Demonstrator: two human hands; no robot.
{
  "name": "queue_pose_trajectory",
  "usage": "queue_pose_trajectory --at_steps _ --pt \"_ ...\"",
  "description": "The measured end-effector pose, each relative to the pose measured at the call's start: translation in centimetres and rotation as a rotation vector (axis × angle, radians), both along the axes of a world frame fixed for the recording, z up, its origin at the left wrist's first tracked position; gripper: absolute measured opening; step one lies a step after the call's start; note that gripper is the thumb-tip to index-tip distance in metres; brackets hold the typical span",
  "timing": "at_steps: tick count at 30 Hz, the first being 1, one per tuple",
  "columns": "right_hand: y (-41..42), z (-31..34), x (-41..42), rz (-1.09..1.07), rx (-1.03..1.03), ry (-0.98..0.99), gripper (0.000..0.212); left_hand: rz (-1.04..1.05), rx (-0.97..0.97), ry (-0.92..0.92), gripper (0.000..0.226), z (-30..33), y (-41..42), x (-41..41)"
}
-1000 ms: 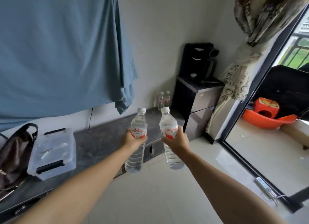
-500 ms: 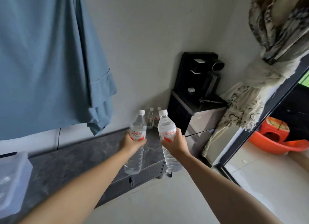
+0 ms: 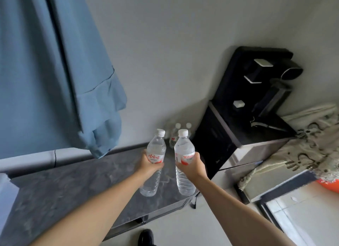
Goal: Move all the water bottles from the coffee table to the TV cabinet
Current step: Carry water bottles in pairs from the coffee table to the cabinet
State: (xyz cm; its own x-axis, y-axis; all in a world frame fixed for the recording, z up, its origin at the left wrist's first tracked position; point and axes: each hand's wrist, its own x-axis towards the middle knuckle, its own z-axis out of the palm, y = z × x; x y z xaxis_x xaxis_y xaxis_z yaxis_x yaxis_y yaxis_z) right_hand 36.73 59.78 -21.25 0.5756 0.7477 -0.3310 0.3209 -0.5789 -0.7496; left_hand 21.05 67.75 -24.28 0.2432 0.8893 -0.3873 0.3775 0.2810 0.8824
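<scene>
Left hand [image 3: 149, 164] grips one clear plastic water bottle [image 3: 153, 161]; right hand [image 3: 192, 166] grips a second clear plastic water bottle [image 3: 184, 163]. Both upright, water-filled, above the grey marble-patterned TV cabinet [image 3: 73, 187].

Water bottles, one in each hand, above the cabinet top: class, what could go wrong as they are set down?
1. The bottles already standing crowd the far corner by the wall; a held bottle might knock them over.
2. The right-hand bottle hangs near the cabinet top's right edge; set there, it may tip off.
3. Each hand, left hand and right hand, has a one-handed grip on a label, so the left-hand bottle could slip.
</scene>
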Motion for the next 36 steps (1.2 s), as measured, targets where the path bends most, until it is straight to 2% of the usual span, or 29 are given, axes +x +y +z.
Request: queue_pose_trajectory --at_steps 5,7,10,14,19,23,25,31,36 --pt "8.8 -5.1 2.5 -0.065 -0.044 0.08 0.055 0.069 -0.096 -0.038 0.063 -6.0 8.1 3.6" --pt "9.9 -5.7 2.6 -0.113 -0.021 0.121 0.056 0.106 -0.098 -0.069 0.061 -6.7 8.6 4.3" --pt "14.5 -9.9 3.5 -0.143 -0.008 0.178 0.054 0.181 -0.067 -0.121 0.061 -11.4 11.8 6.2" --pt "19.7 -16.3 4.3 -0.148 0.047 0.223 0.055 0.182 -0.004 -0.176 0.052 -17.4 16.0 8.4" --pt "24.6 -23.7 5.4 -0.153 0.141 0.219 0.065 0.245 0.09 -0.188 0.066 -24.1 20.6 10.6" --pt "26.7 -27.3 6.4 -0.187 0.194 0.258 0.066 0.237 0.151 -0.187 0.075 -28.3 23.4 11.8" --pt "27.3 -29.0 6.6 -0.174 0.21 0.255 0.067 0.234 0.169 -0.168 0.071 -30.3 24.2 12.4" --pt "27.2 -31.8 7.5 -0.124 0.237 0.277 0.08 0.216 0.279 -0.182 0.064 -32.0 23.7 13.3" --pt "25.9 -31.1 7.6 0.012 0.103 0.259 0.087 0.163 0.301 -0.16 0.069 -31.5 22.4 12.6"
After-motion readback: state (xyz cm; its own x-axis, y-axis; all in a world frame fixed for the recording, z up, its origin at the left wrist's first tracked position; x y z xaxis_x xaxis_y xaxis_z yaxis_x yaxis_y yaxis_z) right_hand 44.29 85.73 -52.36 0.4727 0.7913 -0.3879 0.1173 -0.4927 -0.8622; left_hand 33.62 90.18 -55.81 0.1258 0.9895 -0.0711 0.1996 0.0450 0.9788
